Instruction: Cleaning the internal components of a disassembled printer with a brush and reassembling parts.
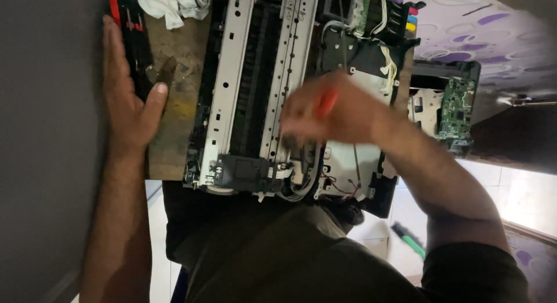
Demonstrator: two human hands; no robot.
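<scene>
Left hand [129, 100]: fingers flat and spread — resting on the surface [174, 134].
Right hand [331, 114]: fingers closed on an orange-handled tool [326, 103] — over the opened printer [272, 94].

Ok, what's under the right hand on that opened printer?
The right hand, holding an orange-handled tool, covers part of the printer frame. Cables show just below it; the tool's tip is hidden and blurred.

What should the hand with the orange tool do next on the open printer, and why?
Probably steady first: the right hand is blurred, gripping an orange-handled tool over the opened printer, near loose wires. The left hand lies flat on the worn table, away from the frame, so moving it over to brace the printer seems wise.
</scene>
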